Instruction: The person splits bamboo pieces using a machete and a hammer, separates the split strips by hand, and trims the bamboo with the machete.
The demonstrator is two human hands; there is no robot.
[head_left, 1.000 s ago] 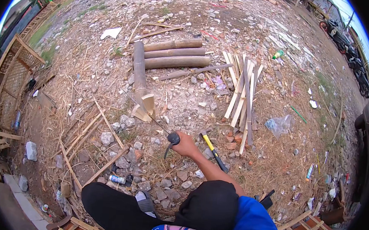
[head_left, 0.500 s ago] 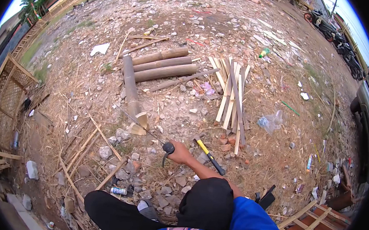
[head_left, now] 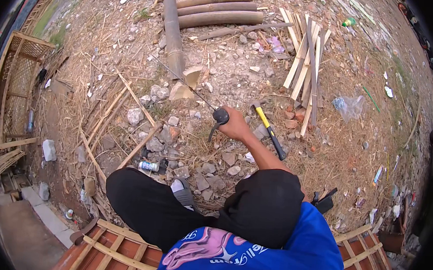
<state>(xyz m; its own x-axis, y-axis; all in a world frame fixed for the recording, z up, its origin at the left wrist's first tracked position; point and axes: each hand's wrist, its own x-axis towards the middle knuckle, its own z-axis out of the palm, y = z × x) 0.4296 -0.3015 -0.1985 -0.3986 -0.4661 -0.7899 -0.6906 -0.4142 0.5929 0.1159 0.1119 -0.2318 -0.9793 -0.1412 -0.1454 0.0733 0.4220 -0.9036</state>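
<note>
The right hand (head_left: 235, 125) has its fingers closed around the handle of a long thin blade (head_left: 200, 96), whose black round guard (head_left: 221, 116) sits just in front of the knuckles, with a dark strap (head_left: 212, 133) hanging below it. The left hand is out of view, so I cannot tell how it is held. The blade slants away to the upper left, crossing in view the near end of a bamboo pole (head_left: 172, 36) that lies on the stony ground; whether the two touch, I cannot tell. Pale bamboo pieces (head_left: 182, 91) lie by that end of the pole, beneath the line of the blade. Three more poles (head_left: 219, 20) lie side by side beyond, to the right of the first. A yellow and black hammer (head_left: 269, 131) rests on the ground just right of the right hand, and a fanned heap of wooden strips (head_left: 303, 73) lies beyond it, with a clear plastic bag (head_left: 350, 107) to the heap's right. Near the person's bent left knee (head_left: 137, 192), a can (head_left: 149, 166) lies on its side among stones.
</note>
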